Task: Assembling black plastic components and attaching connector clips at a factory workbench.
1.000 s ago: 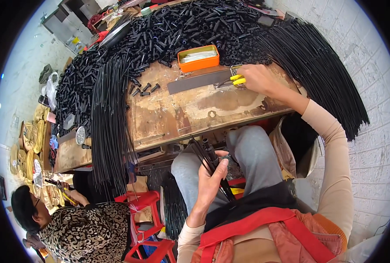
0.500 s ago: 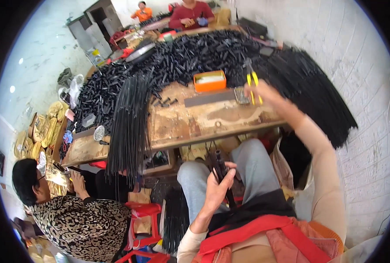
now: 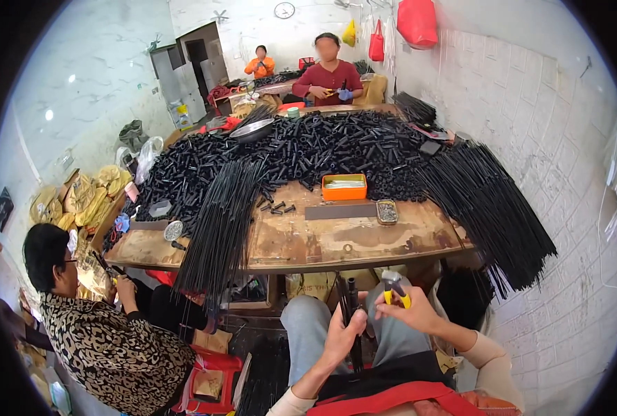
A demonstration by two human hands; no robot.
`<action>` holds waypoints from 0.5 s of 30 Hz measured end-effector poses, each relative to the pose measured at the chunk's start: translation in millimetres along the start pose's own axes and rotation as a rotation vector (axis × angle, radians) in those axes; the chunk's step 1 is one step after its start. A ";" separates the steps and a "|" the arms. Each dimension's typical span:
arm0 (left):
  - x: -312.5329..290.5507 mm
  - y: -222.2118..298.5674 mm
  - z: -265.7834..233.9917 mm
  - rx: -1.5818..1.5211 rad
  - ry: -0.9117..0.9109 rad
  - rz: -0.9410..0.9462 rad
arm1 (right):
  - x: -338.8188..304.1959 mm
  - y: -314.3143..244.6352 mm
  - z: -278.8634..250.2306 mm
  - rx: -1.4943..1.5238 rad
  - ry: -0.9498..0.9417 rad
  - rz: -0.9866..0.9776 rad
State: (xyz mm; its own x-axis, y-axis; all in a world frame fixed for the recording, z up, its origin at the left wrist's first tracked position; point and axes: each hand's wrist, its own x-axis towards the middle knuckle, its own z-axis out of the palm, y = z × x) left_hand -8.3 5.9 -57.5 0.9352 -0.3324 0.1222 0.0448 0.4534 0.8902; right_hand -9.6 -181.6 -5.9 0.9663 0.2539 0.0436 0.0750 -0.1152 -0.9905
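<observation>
Here we are at your bench, and your left hand (image 3: 343, 336) is wrapped around a black tube (image 3: 353, 295), thumb pressed along it, thin dark rods rising just beside it. That tube stands nearly upright over your lap, on the near side of the wooden table (image 3: 301, 243). To its right, close but apart, your right hand (image 3: 419, 313) curls around yellow-handled pliers (image 3: 406, 301), their metal head pointing up and away from you; you can't tell from here whether those fingers also pinch something small.

Across the tabletop, a little tray (image 3: 387, 222) of tiny pieces sits at the right end of a flat dark strip (image 3: 340, 212), and behind them stands an orange tin (image 3: 344, 195) with pale sticks in it. A few loose black pieces (image 3: 277, 208) lie left of the strip. Long black rods hang over the near edge in a left bundle (image 3: 215, 229) and a right bundle (image 3: 492, 215), while a great heap of black parts (image 3: 322, 149) fills the far side. On your left, a co-worker in a patterned top (image 3: 114, 340) sits bent over their own hands.
</observation>
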 end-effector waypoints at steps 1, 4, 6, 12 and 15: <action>-0.5 -1.0 1.4 0.001 -0.003 0.008 | -3.1 0.4 -0.6 -0.055 0.018 -0.033; -5.6 2.7 8.2 -0.021 -0.047 0.024 | -11.9 4.1 4.1 -0.064 0.080 -0.105; -4.4 4.6 7.8 -0.008 -0.049 -0.001 | -15.6 1.1 13.7 0.110 0.152 -0.108; 7.2 13.4 13.6 0.183 -0.093 0.025 | -9.9 -3.6 10.8 0.097 0.233 -0.046; 10.6 20.0 18.8 0.191 -0.084 0.012 | -3.6 -5.4 10.8 0.271 0.169 -0.068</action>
State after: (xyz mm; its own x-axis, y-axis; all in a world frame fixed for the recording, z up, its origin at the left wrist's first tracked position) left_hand -4.1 -4.1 -30.2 0.9025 -0.3990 0.1625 -0.0412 0.2955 0.9545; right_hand -16.1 -171.6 -2.1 0.9902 0.0869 0.1089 0.0938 0.1625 -0.9822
